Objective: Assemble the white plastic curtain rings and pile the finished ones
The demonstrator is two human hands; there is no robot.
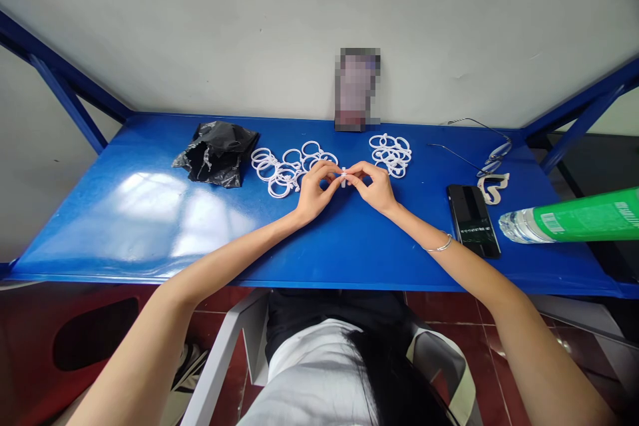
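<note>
My left hand and right hand meet over the blue table, fingertips pinching a small white piece between them. White rings lie heaped just beside my left hand, and a smaller cluster sits beyond my right. Farther left is a crumpled black bag. On my right I see a phone, glasses and a green-labelled bottle. A pixelated upright object stands by the wall. A bracelet circles my right forearm.
</note>
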